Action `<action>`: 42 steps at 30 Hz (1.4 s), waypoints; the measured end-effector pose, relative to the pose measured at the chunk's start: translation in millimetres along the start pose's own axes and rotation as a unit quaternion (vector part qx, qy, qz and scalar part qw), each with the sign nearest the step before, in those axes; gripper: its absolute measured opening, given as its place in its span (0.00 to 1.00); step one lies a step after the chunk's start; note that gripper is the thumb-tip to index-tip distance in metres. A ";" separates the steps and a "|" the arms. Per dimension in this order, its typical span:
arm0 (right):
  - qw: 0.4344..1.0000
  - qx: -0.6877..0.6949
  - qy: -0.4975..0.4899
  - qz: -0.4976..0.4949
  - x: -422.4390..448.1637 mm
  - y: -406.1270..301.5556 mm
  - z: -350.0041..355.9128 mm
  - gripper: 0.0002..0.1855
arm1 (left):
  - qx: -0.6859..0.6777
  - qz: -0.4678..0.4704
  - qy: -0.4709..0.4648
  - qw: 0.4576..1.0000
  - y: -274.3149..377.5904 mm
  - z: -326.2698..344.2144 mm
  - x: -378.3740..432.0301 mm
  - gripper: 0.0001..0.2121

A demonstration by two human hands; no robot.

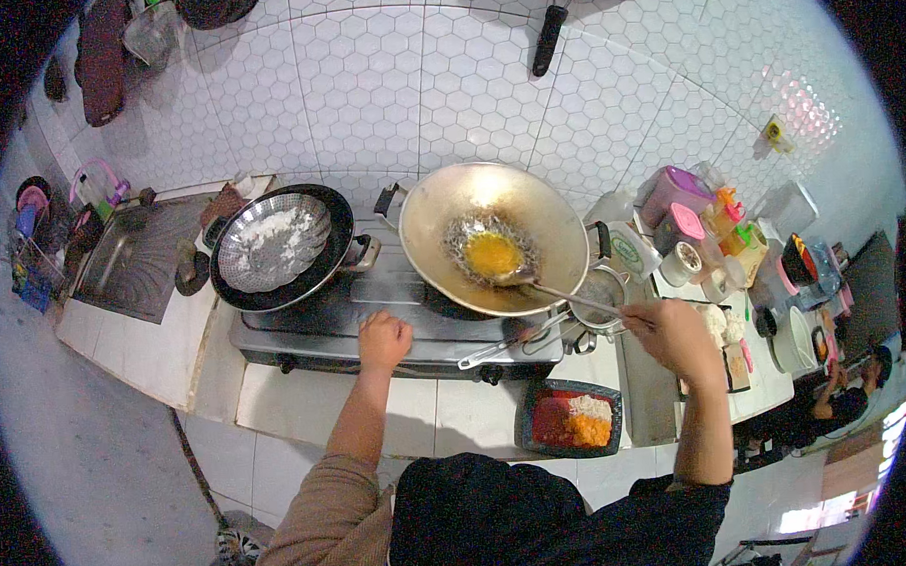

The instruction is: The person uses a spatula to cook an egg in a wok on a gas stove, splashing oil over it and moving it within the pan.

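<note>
My right hand (672,343) grips the long handle of a cooking spatula (581,301). Its head dips into a large golden-toned wok (559,219), against a round orange-yellow piece of food (495,253) in bubbling oil. Fingers curled, my left hand (385,341) rests at the front of the gas stove (432,332), and nothing shows in it. To its upper left, a perforated metal steamer insert (254,271) with white powdery bits sits in a black pan (336,268). A dark rectangular tray (529,422) holding red, orange and whitish food lies on the counter below the stove.
Round strainers (599,296) lie right of the wok, one handle crossing the stove front. Lidded plastic containers (674,193) crowd the right counter. A metal sink (138,256) is at left. A frying pan's handle (549,40) hangs on the tiled wall. Another person (839,404) is at far right.
</note>
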State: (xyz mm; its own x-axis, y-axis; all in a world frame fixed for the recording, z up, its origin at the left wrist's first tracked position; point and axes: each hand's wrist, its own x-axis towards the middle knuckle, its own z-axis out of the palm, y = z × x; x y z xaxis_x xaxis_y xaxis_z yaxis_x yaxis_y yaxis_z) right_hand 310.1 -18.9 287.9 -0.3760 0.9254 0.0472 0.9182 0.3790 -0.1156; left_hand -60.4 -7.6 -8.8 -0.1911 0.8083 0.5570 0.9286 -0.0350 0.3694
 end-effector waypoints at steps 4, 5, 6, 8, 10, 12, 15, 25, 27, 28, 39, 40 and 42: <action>0.999 0.018 0.037 0.011 19.5 -0.3 30.6 0.11 | 0.012 -0.005 -0.026 1.000 4.8 -2.1 2.7 0.10; 0.999 0.018 0.045 0.001 22.4 2.0 30.0 0.11 | 0.011 -0.010 -0.028 0.999 3.5 -2.3 1.0 0.10; 0.998 0.017 0.054 -0.008 24.5 4.0 28.2 0.12 | 0.009 -0.015 -0.031 0.999 2.1 -2.2 0.9 0.10; 0.998 0.000 0.057 0.011 15.6 3.6 5.2 0.11 | -0.001 -0.008 -0.007 1.000 -2.1 -0.1 -0.2 0.10; 0.998 -0.013 0.056 0.020 1.4 4.4 -20.3 0.11 | -0.001 0.001 0.015 1.000 -5.0 -0.3 -7.8 0.10; 0.997 -0.027 0.068 0.024 -14.8 4.5 -39.8 0.12 | 0.002 0.022 0.042 0.999 -2.6 -2.6 -6.3 0.10; 0.993 -0.080 0.076 0.040 -35.2 3.3 -46.7 0.11 | -0.002 0.015 0.035 0.999 -1.1 2.3 -3.6 0.10; 0.997 -0.036 0.061 0.037 12.9 9.9 42.8 0.11 | -0.026 -0.017 0.002 1.000 3.8 1.3 -0.2 0.10; 0.996 0.001 0.078 0.041 25.3 14.3 55.3 0.11 | -0.030 -0.024 0.010 0.999 1.7 0.9 0.6 0.10; 0.995 0.019 0.093 0.040 22.5 16.9 53.0 0.11 | -0.031 -0.016 0.009 0.999 1.5 1.1 1.2 0.10; 0.990 0.083 0.106 0.032 -49.3 25.8 -52.6 0.10 | -0.002 0.007 0.031 0.999 0.8 -0.3 -3.3 0.10; 0.992 0.081 0.089 0.040 -51.6 23.2 -61.7 0.10 | -0.006 0.005 0.038 0.999 0.9 -0.2 -4.0 0.10; 0.994 0.070 0.062 0.049 -51.4 18.5 -70.3 0.10 | -0.014 0.004 0.053 0.999 1.7 -0.1 -3.4 0.10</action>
State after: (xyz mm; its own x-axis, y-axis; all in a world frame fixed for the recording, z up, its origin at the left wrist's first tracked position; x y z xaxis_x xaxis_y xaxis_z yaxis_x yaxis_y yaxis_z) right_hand 355.2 -59.5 353.1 -0.2591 0.9541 0.1500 0.9199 0.2911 -0.2627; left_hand -58.2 -10.6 -10.0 -0.2179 0.7417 0.6343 0.9209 -0.0590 0.3854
